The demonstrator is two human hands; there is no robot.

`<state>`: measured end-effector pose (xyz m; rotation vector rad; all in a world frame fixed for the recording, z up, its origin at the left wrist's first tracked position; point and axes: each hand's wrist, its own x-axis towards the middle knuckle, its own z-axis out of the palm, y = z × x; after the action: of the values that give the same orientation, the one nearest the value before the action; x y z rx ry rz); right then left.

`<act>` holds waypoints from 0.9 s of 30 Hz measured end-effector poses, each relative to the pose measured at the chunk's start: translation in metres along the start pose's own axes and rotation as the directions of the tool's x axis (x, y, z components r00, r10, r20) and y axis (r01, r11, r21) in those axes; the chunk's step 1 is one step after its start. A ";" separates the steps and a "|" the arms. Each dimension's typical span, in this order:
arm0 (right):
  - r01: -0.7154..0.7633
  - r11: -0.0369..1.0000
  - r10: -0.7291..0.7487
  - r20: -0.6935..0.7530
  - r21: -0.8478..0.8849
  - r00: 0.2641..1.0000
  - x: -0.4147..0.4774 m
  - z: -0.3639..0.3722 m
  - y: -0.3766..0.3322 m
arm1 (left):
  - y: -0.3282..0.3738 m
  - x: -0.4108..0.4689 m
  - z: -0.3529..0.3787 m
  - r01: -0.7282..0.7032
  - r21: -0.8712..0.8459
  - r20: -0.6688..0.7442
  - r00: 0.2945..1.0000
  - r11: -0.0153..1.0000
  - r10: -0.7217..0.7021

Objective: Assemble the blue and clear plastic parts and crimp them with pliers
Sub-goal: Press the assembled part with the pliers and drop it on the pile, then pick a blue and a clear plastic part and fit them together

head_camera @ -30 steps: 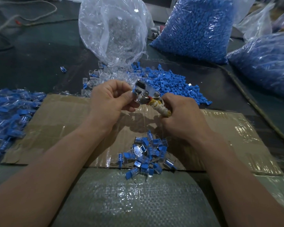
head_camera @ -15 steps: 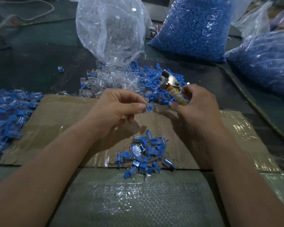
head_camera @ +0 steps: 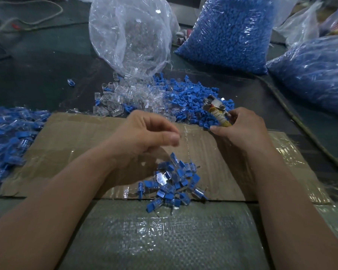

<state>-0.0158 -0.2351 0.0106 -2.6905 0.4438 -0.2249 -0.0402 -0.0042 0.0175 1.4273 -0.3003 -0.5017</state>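
My left hand (head_camera: pixel 144 133) hovers over the cardboard sheet (head_camera: pixel 76 137), fingers loosely curled, with nothing visible in them. Just below it lies a small pile of assembled blue-and-clear pieces (head_camera: pixel 174 182), one blue piece (head_camera: pixel 173 156) at its top. My right hand (head_camera: pixel 240 129) grips the pliers (head_camera: pixel 215 108) by their wrapped handle, jaws pointing away over the loose blue parts (head_camera: pixel 189 94). Loose clear parts (head_camera: pixel 129 96) lie to the left of the blue ones, beyond the cardboard's far edge.
A clear bag of clear parts (head_camera: pixel 131 34) stands behind the loose heaps. Two full bags of blue parts (head_camera: pixel 228 30) (head_camera: pixel 316 75) stand at the back right. Assembled pieces (head_camera: pixel 8 137) lie heaped at the left. A cable (head_camera: pixel 300 123) runs along the right.
The pliers came off the piece and my right hand carried them right. My left hand brought the crimped piece down toward the pile and no longer pinches it.
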 end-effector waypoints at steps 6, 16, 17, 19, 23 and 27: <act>-0.023 0.997 0.028 0.081 -0.068 0.996 0.002 -0.001 -0.001 | -0.011 0.020 -0.018 0.008 0.637 -0.491 0.775 0.770 0.398; -0.001 0.996 0.011 0.122 -0.086 0.992 -0.002 -0.005 -0.003 | -0.015 0.027 -0.038 0.332 0.824 -0.503 0.802 0.459 0.322; 0.016 0.994 -0.004 0.120 -0.104 0.993 -0.003 -0.005 -0.003 | -0.016 0.028 -0.038 0.337 0.832 -0.489 0.821 0.439 0.296; 0.051 0.993 -0.042 0.086 -0.111 0.995 -0.004 -0.004 -0.005 | -0.017 0.029 -0.038 0.326 0.852 -0.454 0.850 0.409 0.267; 0.247 0.969 -0.248 -0.095 -0.023 0.964 -0.010 0.001 -0.017 | -0.018 0.029 -0.037 0.275 0.872 -0.411 0.860 0.406 0.302; 0.384 0.923 -0.384 -0.095 -0.024 0.918 -0.014 0.009 -0.025 | -0.021 0.031 -0.037 0.220 0.880 -0.373 0.868 0.420 0.328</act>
<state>-0.0203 -0.2051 0.0118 -2.7565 -0.0659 -0.4694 0.0013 0.0108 -0.0114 2.5758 -0.1877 0.2142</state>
